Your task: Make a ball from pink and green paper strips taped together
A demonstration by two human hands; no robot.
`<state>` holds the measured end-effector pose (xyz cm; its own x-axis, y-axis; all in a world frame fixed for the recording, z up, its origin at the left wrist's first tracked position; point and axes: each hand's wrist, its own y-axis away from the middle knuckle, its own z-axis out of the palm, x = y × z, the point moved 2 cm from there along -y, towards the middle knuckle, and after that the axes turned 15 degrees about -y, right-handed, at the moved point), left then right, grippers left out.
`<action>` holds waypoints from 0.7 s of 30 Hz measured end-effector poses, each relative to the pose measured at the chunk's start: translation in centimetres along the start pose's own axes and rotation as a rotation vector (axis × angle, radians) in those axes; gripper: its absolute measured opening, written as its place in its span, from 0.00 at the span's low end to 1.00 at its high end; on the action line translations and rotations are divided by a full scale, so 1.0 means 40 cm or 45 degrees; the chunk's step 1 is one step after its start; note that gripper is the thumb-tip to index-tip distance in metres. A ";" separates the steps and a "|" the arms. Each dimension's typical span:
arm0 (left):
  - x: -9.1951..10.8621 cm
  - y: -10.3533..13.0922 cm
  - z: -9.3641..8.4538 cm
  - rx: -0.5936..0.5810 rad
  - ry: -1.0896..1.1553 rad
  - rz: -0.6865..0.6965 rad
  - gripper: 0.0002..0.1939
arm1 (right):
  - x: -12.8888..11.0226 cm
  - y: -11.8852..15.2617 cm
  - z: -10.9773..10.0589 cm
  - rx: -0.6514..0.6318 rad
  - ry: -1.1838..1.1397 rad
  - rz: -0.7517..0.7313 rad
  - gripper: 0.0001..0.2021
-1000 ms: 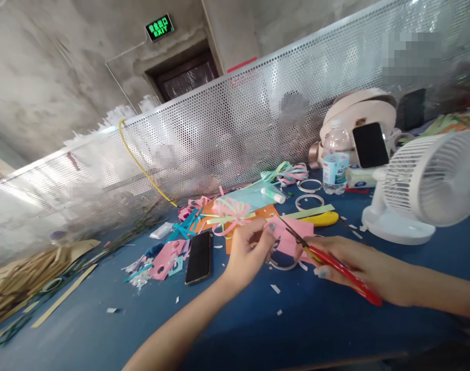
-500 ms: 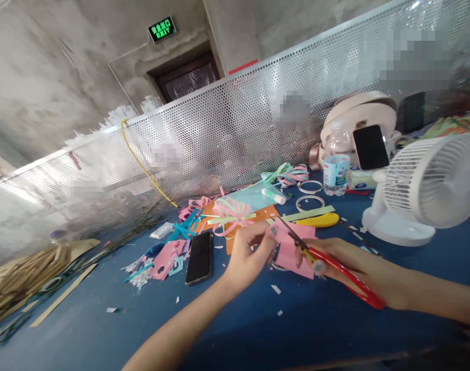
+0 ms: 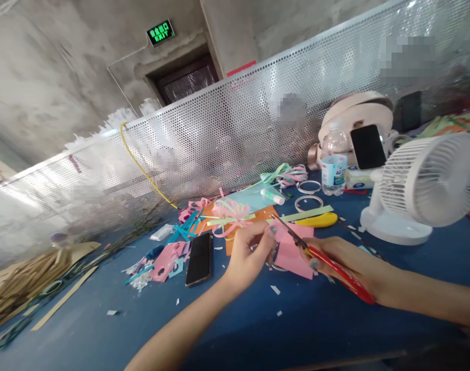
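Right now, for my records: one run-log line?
left hand: pinching pink paper | right hand: holding red-handled scissors | phone: flat on table | fan: at right

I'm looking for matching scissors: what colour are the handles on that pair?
Red, seen best in the head view.

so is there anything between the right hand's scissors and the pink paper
Nothing visible does: the blades of the red-handled scissors in the right hand lie right over the pink paper. The left hand pinches its left edge, just beside the blade tips.
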<state>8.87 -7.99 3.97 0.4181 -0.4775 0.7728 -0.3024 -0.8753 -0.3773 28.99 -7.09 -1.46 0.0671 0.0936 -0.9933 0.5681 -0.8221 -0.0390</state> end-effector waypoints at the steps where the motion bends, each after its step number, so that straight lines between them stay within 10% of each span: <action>1: 0.001 -0.001 0.001 -0.001 0.006 -0.001 0.23 | -0.003 0.000 -0.001 -0.016 0.038 -0.012 0.17; 21: 0.006 -0.004 0.001 -0.086 0.011 0.026 0.25 | -0.034 -0.002 -0.001 -0.070 0.286 -0.162 0.17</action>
<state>9.04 -7.96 4.20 0.4038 -0.4939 0.7700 -0.3680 -0.8583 -0.3576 28.88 -7.11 -0.08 0.1691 0.3218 -0.9316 0.6269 -0.7644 -0.1503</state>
